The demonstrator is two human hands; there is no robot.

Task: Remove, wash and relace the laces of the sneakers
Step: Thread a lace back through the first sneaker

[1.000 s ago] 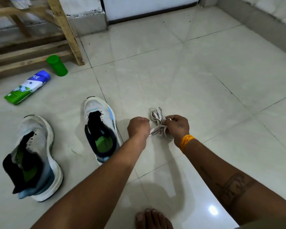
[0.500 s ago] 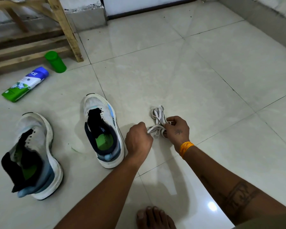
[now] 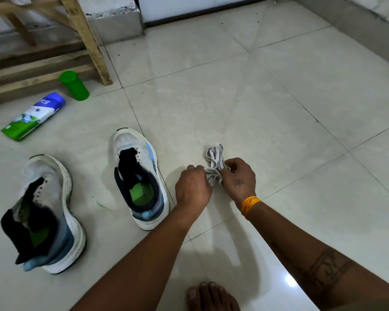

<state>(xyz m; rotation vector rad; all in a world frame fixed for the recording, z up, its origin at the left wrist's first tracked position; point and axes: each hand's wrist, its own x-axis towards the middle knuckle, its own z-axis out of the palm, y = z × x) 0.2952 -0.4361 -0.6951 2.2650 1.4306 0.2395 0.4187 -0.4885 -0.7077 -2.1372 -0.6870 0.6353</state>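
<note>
A bundle of white laces (image 3: pixel 215 158) lies bunched on the tiled floor between my hands. My left hand (image 3: pixel 192 187) pinches a strand of it at the bundle's left side. My right hand (image 3: pixel 239 179), with an orange band on its wrist, grips the bundle from the right. Two white sneakers without laces stand to the left: one (image 3: pixel 137 176) close to my left hand, the other (image 3: pixel 47 212) further left, tilted, with its dark tongue pulled out.
A green and blue bottle (image 3: pixel 33 116) lies on the floor at the far left, with a green cup (image 3: pixel 74 85) beside it. A wooden rack (image 3: pixel 43 55) stands behind them. My bare toes (image 3: pixel 209 296) show at the bottom edge. A wall base runs along the right.
Both hands have shifted slightly nearer to me while they keep working the lace bundle. The bundle looks a little tighter. The sneakers have not moved.
</note>
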